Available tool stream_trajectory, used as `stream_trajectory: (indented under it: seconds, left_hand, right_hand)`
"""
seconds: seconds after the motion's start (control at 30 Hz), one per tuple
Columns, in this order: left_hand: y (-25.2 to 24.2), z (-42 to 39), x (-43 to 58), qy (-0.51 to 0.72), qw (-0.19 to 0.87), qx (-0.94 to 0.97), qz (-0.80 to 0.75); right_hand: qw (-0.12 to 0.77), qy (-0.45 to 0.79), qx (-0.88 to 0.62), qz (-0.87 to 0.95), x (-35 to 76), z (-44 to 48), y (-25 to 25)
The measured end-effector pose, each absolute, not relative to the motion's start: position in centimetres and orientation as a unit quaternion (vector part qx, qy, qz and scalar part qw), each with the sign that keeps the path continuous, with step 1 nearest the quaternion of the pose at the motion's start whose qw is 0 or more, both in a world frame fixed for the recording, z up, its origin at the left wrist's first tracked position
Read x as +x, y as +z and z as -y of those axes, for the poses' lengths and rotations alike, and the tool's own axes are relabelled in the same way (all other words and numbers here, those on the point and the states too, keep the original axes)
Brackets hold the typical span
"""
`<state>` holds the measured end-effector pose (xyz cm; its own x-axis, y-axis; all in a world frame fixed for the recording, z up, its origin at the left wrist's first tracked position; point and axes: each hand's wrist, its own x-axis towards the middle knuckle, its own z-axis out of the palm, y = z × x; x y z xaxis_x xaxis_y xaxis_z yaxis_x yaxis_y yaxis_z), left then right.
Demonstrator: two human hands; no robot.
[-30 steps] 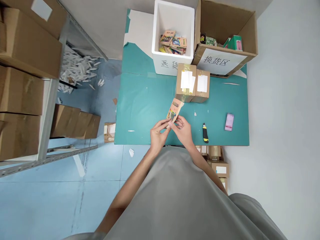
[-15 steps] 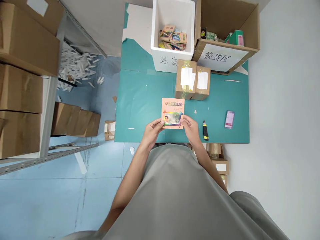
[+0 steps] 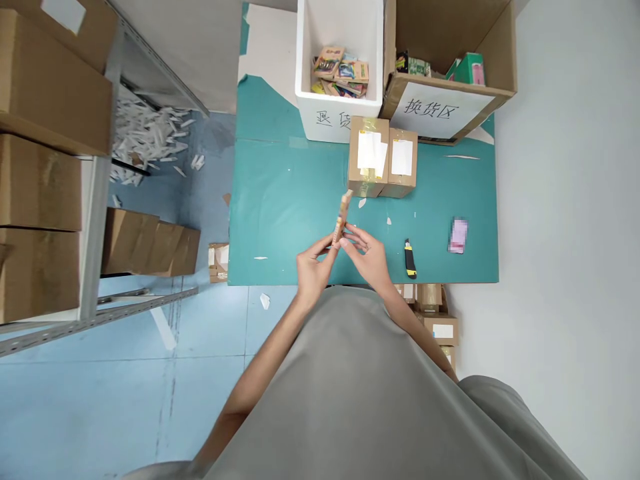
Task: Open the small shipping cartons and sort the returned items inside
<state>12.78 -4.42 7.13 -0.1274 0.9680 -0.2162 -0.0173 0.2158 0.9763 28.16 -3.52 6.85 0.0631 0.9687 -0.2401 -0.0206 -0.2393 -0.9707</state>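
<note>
A flat packet (image 3: pixel 343 217) is held edge-on above the teal worktop (image 3: pixel 280 200), near its front edge. It is pinched at its lower end between the fingertips of the left hand (image 3: pixel 313 270) and the right hand (image 3: pixel 369 257). Both grips are closed on the flat packet, one from each side. The packet is slightly tilted, its upper end pointing toward two small cardboard boxes (image 3: pixel 370 180). These stand side by side on the worktop with white labels on top.

Behind them, at the far edge, are a white foam box (image 3: pixel 325 120) holding assorted colourful packets and a larger open carton (image 3: pixel 435 110) fronted by a white sign. A yellow-and-black utility knife (image 3: pixel 410 259) lies just right of the right hand, not touching it. A pink item (image 3: pixel 458 235), blurred, lies farther right. Brown cartons (image 3: pixel 40 173) are noted on a shelf at left, and white scraps (image 3: pixel 150 137) on the floor.
</note>
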Motion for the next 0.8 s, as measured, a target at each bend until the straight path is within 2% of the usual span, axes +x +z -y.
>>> stream_trajectory:
  seconds: [0.13,0.27,0.5,0.8]
  left_hand:
    - [8.3,5.1,12.9,0.427,0.481,0.526,-0.556]
    - [7.5,4.4,11.7,0.436,0.482,0.492,-0.579]
    - [5.5,3.6,10.2,0.423,0.650,0.290,-0.560]
    - [7.1,3.9,11.4,0.462,0.556,0.344,-0.600]
  right_hand:
    - [0.476,0.544,-0.578,0.377,28.0,3.4,6.3]
    - [0.481,0.547,-0.586,0.357,30.0,2.9,5.8]
    - [0.482,0.559,-0.577,0.350,30.7,3.1,5.3]
    - [0.477,0.510,-0.588,0.407,28.9,3.7,6.6]
